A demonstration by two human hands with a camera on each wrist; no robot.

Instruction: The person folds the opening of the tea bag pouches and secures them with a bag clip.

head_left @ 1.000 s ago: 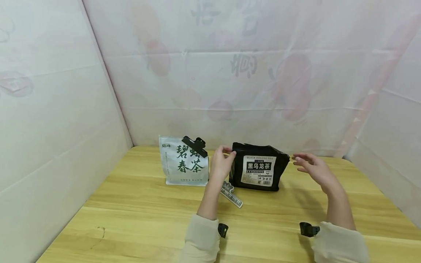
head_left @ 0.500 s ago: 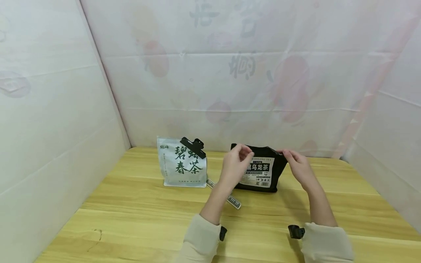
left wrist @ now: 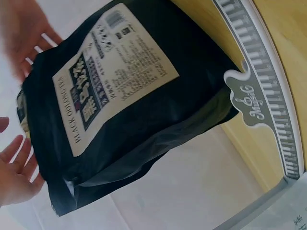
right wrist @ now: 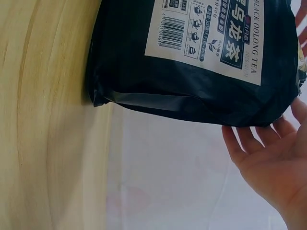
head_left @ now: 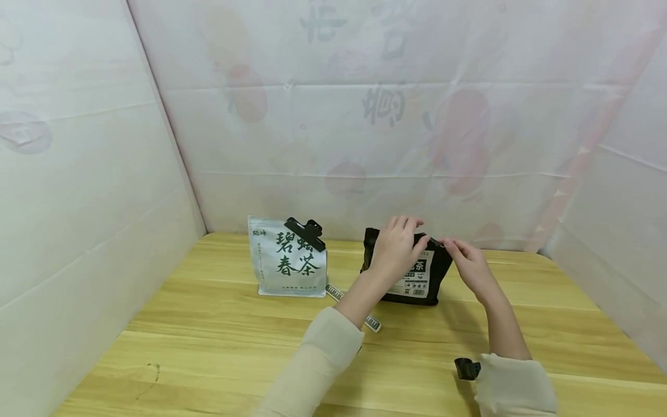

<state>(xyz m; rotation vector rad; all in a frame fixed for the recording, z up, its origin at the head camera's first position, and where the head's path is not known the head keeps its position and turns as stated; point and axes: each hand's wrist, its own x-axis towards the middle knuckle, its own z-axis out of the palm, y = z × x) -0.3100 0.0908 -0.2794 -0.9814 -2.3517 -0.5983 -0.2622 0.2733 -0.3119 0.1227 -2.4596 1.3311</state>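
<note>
A black pouch of oolong tea with a pale label stands upright on the table. My right hand pinches its top right corner between thumb and fingers. In front of the top edge is my left hand, fingers spread and partly covering the label in the head view. The left wrist view has the left hand's fingertips right at the pouch's top edge. A grey-white clip with a piano-key pattern and the word Music lies on the table left of the pouch, partly hidden behind my left forearm in the head view.
A light blue tea pouch stands to the left, with a black clip fastened aslant on its top right corner. A printed cloth hangs behind the wooden table and along both sides.
My right hand has come in from the right and taken hold of the pouch's top corner. My left hand has moved right from the pouch's left edge to its top, fingers spreading.
</note>
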